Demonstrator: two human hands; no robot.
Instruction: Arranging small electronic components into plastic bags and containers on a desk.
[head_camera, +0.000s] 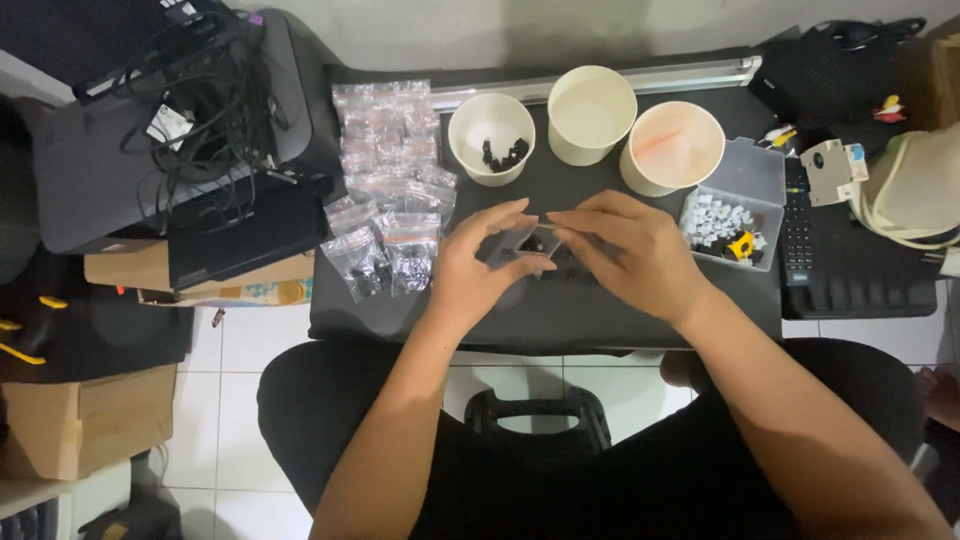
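Forearms reach up from lap over dark tabletop (560, 310). Left hand (478, 268) and right hand (632, 252) meet at table centre, fingertips of both pinching small clear bag (538, 240) with dark bits inside. Filled bags (392, 190) piled just left. Three paper cups (590, 112) behind; clear parts box (735, 205) right.

Pretty dim indoor shot, soft light from overhead. The three paper cups (590, 115) catch most of it and look nearly blown out, with the metal strip (640, 80) just behind them showing a thin glare line. Left of the cups the cable pile (200, 110) sinks into murky black. Slightly soft and grainy all over, and the edges bow a bit.
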